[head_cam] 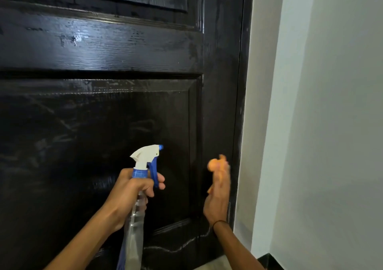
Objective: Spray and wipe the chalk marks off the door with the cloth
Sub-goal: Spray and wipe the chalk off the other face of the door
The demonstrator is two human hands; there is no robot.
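Door (116,48): black, panelled, wet sheen; faint chalk marks (178,247) along lower edge. Left hand (128,193): fingers curled round spray bottle (136,224), two on blue trigger, nozzle toward door. Right hand (218,199): blurred, fingers held orange cloth (217,166) near door's right stile. Wall (321,114): grey, at right.

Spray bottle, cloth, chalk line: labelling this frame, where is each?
Spray bottle (148,155): head view, white trigger head.
Cloth (217,166): head view, orange bunch above the fingers.
Chalk line (176,249): head view, wavy streak low on the door.
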